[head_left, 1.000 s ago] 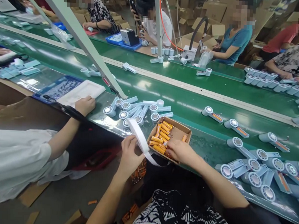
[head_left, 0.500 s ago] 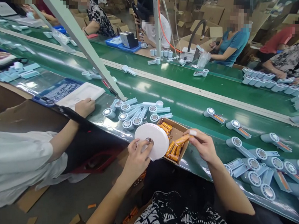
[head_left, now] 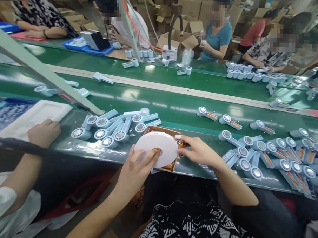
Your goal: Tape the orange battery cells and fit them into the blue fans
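Observation:
My left hand (head_left: 137, 172) grips a white roll of tape (head_left: 166, 143), its fingers over the face and at the centre hole. The roll is tilted above a small cardboard box (head_left: 160, 128) and hides most of the orange batteries (head_left: 170, 166) inside. At the roll's right edge, my right hand (head_left: 201, 151) pinches an orange cylindrical battery (head_left: 180, 144) between thumb and fingers, with a white wrap on one fingertip. Pale blue fan bodies (head_left: 120, 135) with flat handles lie in a pile left of the box.
More fan bodies (head_left: 243, 164) are heaped at the right, several with orange batteries in their handles. A green conveyor (head_left: 159, 108) runs behind. A slanted metal post (head_left: 45, 68) stands at left, near a neighbour's hand (head_left: 44, 132) on a white tray (head_left: 40, 117). People work across the belt.
My right hand has brought the battery from over the box's right side to the tape roll's edge. The roll now covers more of the box. The view has turned right.

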Available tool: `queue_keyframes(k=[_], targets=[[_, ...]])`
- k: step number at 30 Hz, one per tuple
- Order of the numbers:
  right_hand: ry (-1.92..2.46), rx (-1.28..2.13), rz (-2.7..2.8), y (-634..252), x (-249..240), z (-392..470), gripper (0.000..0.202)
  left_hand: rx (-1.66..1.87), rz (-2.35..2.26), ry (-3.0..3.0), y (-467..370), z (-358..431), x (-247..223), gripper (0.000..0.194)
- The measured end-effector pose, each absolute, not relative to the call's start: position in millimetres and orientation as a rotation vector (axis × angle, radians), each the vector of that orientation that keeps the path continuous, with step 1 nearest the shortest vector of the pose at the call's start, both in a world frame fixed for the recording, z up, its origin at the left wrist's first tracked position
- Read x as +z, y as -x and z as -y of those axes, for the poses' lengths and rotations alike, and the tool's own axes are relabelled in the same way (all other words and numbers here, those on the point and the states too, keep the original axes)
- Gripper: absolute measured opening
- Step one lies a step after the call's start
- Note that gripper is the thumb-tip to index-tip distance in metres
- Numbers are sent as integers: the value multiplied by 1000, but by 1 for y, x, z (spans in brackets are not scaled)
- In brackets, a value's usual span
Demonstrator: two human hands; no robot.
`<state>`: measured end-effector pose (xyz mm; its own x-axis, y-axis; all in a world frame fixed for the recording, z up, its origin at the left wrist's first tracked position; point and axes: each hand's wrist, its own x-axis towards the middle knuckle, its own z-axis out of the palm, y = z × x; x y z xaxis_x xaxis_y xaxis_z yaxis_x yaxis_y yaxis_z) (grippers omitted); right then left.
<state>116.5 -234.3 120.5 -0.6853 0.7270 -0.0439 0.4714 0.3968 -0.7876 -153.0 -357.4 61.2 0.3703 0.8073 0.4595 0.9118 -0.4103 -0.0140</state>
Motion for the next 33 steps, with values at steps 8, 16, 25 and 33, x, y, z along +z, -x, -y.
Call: queue_keyframes(k=[8, 16, 25, 33], targets=[[993, 1538, 1034, -106, 42, 262, 44, -588, 1539, 2274, 127, 350, 53, 68], [1162, 1431, 1499, -140, 66, 258, 15, -511, 1452, 2523, 126, 334, 63, 66], [874, 1310, 521, -124, 53, 238, 46, -411, 1580, 2392, 79, 346, 55, 53], [838, 935, 555, -256, 72, 257, 64, -191, 1802, 2469, 146, 310, 50, 48]])
